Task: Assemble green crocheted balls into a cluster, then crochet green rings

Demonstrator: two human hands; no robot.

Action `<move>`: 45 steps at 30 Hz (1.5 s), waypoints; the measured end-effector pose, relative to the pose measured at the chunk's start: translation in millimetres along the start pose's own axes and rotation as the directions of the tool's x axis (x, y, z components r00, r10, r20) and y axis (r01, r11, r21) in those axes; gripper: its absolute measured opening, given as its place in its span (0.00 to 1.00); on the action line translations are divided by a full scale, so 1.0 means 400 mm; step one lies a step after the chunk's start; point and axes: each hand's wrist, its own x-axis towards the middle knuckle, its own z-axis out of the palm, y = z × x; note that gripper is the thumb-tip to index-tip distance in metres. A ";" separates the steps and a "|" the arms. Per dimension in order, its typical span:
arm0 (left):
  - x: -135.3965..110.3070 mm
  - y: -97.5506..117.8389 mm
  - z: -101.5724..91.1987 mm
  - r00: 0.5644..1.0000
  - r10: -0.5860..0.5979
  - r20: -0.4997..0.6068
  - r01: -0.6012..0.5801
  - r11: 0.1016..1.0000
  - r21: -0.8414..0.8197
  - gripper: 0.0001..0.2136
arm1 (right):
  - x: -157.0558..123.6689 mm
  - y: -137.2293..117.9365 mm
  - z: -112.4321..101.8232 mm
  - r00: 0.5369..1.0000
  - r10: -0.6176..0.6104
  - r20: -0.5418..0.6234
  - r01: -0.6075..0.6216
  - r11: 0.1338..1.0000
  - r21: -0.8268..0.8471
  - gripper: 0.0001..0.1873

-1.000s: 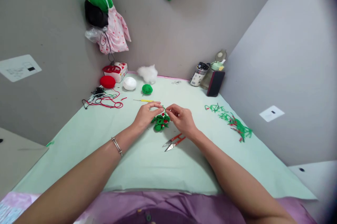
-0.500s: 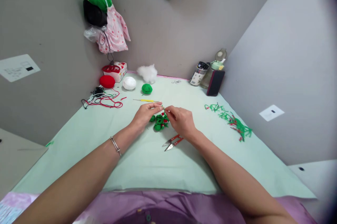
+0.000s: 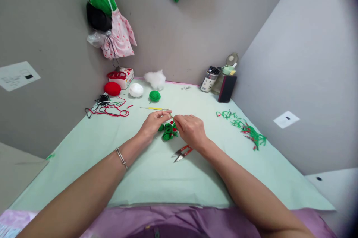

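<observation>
My left hand [image 3: 152, 124] and my right hand [image 3: 190, 130] meet over a small green crocheted piece with red bits [image 3: 167, 132] on the pale green table cover [image 3: 156, 178]. Both hands are closed in a pinch at the top of the piece, fingertips nearly touching; a thin strand seems to run between them. Red-handled thread snips [image 3: 183, 152] lie just below my right hand. A silver bracelet [image 3: 121, 157] sits on my left wrist.
A yellow crochet hook [image 3: 155, 108], green [image 3: 154, 96], white [image 3: 136, 90] and red [image 3: 112, 88] yarn balls and white stuffing [image 3: 155, 78] lie behind. Red cord tangle [image 3: 109, 107] left, green yarn scraps [image 3: 246, 128] right. A cup and phone [image 3: 226, 88] stand in the corner.
My right hand has slid slightly left, closing on my left hand's fingertips over the green piece. The view has shifted a little.
</observation>
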 end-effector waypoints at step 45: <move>0.004 -0.025 -0.001 0.979 0.009 0.202 -0.009 1.000 -0.003 0.13 | 0.043 0.050 -0.060 0.752 0.605 0.262 -0.387 0.084 0.918 0.11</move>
